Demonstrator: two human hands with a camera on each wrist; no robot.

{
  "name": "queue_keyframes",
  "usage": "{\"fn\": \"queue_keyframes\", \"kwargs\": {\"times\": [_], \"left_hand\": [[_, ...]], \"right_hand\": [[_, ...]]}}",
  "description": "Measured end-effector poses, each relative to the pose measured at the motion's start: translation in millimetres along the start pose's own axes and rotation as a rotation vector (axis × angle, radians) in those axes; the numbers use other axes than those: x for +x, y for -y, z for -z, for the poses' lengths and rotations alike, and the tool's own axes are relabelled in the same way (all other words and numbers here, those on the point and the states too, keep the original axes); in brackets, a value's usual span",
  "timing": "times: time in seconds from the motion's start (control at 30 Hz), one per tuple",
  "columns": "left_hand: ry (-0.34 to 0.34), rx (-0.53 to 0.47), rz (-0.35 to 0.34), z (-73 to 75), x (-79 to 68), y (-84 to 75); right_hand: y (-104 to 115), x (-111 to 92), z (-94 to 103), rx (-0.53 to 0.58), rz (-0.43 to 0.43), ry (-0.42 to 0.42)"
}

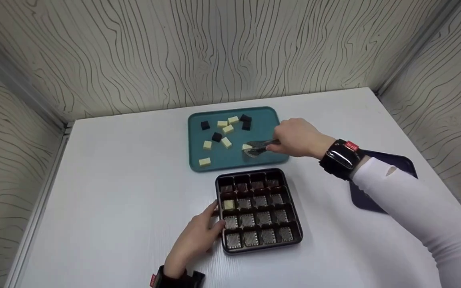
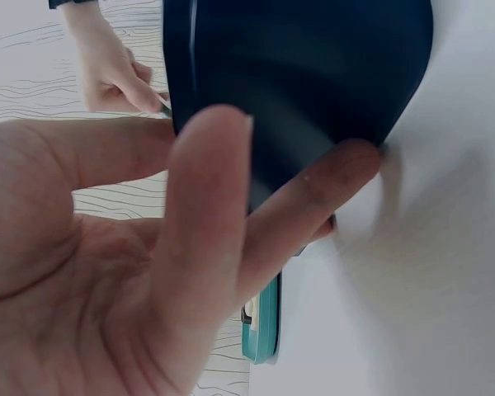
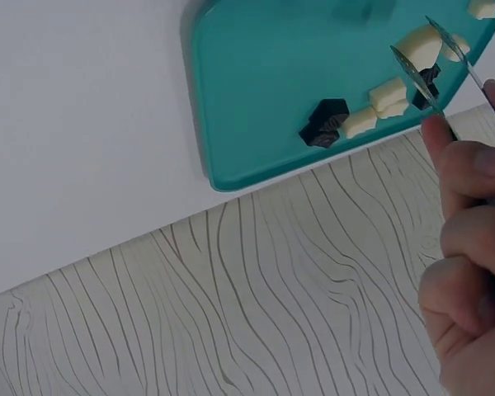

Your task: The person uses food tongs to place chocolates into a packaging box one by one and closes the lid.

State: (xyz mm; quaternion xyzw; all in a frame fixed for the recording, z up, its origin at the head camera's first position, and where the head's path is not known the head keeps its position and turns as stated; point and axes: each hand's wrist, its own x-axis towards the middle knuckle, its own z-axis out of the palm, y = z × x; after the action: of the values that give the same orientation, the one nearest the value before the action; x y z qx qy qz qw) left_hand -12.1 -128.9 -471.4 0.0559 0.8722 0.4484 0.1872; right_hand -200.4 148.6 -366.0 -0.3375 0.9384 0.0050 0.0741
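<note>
One left hand (image 1: 198,233), fingers fairly straight, touches the left wall of one box (image 1: 262,249) holding four dark chocolates (image 1: 257,185) and one white chocolate (image 1: 229,205). Beyond, six white pieces (image 1: 228,129) and four dark pieces (image 1: 205,125) lie on one green tray (image 1: 268,120), where the right hand (image 1: 299,138) grips tongs (image 1: 255,151) parted around a seventh white piece (image 1: 246,147).

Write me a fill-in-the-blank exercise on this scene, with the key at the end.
1. Of the pale pieces and dark pieces on the tray, a ____ one lies between the tips of the tongs in the right hand.
2. In the head view, the left hand touches the ____ side of the compartment box.
3. The box row nearest the tray holds ____ dark pieces.
4. The lone pale piece in the box sits in the ____ row from the tray.

Missing words: pale; left; four; second.
</note>
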Motion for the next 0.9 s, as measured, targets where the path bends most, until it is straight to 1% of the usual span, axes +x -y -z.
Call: {"fn": "queue_keyframes", "kwargs": {"times": [0.13,0.23,0.33,0.47,0.57,0.67,0.9], "left_hand": [[0.000,0.007,0.012,0.3,0.6,-0.9],[0.001,0.008,0.013,0.1,0.6,-0.9],[0.004,0.001,0.011,-0.3,0.3,-0.4],[0.003,-0.002,0.007,0.0,-0.1,-0.1],[0.000,-0.002,0.011,0.4,-0.4,-0.2],[-0.001,-0.007,0.013,0.3,-0.6,-0.4],[0.006,-0.009,0.011,-1.0,-0.7,-0.2]], "right_hand": [[8,-16,13.4,-0.010,0.048,-0.015],[17,-28,19.7,-0.003,0.089,-0.016],[27,-39,23.1,-0.009,0.142,-0.006],[40,-51,23.8,-0.056,0.231,0.011],[49,-56,21.7,-0.101,0.294,0.017],[57,-57,19.0,-0.121,0.333,0.028],[69,-53,17.9,-0.186,0.372,0.048]]}}
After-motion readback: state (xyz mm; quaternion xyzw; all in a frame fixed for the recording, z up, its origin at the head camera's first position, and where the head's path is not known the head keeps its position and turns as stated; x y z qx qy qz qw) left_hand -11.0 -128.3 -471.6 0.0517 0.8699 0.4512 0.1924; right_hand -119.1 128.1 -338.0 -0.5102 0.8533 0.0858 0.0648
